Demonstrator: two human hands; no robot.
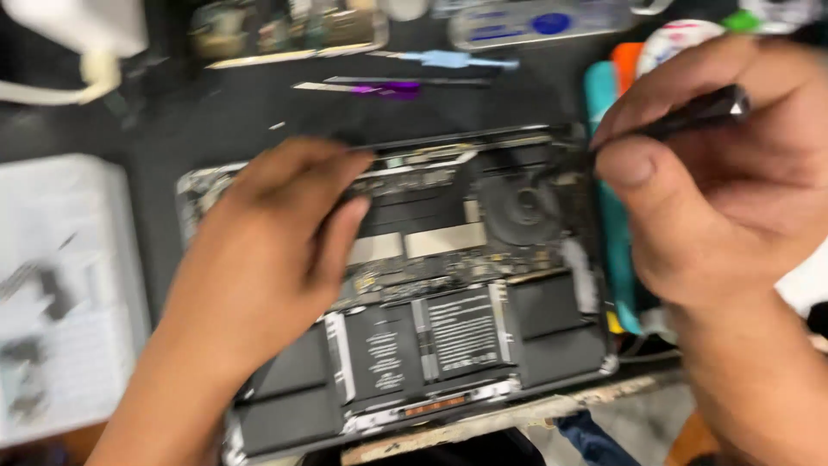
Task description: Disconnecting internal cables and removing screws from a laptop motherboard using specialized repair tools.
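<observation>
A dark work mat (250,112) covers the bench, and its near edge is a worn, chipped strip (483,423) just below the opened laptop (448,302). Little of the room shows beyond the benchtop. Along the far side lie thin pry tools, one with a purple grip (388,87) and one with a pale blue grip (453,59), both lying roughly left to right. A white tray (60,293) sits at the left edge, and teal and orange tool handles (608,95) lie just beside the laptop on the right.

The laptop rests bottom-up with its cover off, black battery cells (552,332) nearest the person, the round fan (520,210) and circuit board farther back. Its long axis runs left to right, slightly tilted so the right end sits farther away (the whole view is motion-blurred).

The left hand (267,259) lies flat over the laptop's left half, fingers extended toward the far edge and pressing on the board area, grasping nothing. The right hand (716,164) pinches a slim black tool (699,110) between thumb and fingers; the tool lies nearly level, its long axis running left to right, its left end hidden by the fingers near the laptop's far right corner.
</observation>
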